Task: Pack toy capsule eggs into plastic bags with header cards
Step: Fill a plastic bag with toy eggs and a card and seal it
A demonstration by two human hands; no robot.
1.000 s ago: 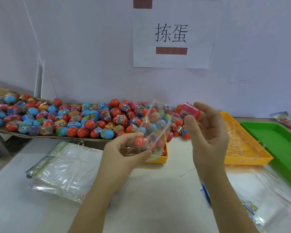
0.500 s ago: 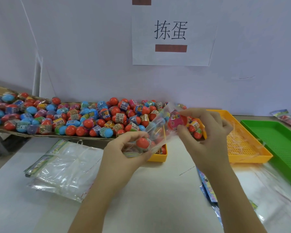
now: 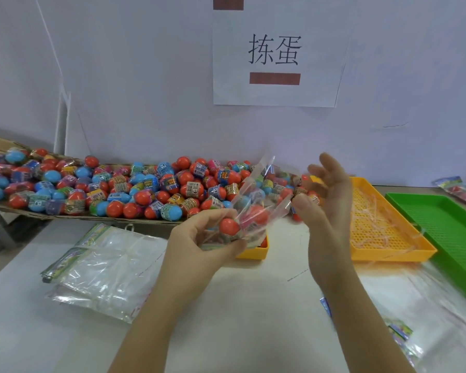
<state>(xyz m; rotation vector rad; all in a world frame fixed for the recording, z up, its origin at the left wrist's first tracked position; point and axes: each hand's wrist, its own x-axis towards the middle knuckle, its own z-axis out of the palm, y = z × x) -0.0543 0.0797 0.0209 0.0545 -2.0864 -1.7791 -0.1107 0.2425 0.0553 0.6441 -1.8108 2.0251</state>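
Observation:
My left hand [image 3: 199, 249] grips the lower end of a clear plastic bag [image 3: 264, 195] that holds several capsule eggs; a red egg [image 3: 228, 226] shows just above my fingers. The bag's mouth points up and right. My right hand [image 3: 327, 200] hovers beside that mouth with its fingers loosely spread and nothing in them, the thumb close to the bag's edge. A big pile of red and blue capsule eggs [image 3: 145, 189] lies on a cardboard sheet along the wall behind.
Empty bags with header cards [image 3: 105, 267] are stacked at the left front. A small orange tray [image 3: 253, 254] sits under the held bag. A large orange mesh tray [image 3: 382, 227] and a green tray [image 3: 447, 232] stand to the right, with loose bags [image 3: 414, 305] in front.
My right hand carried a pink egg to the bag's mouth, pushed it in, and has now drawn back empty. My left hand kept hold of the bag.

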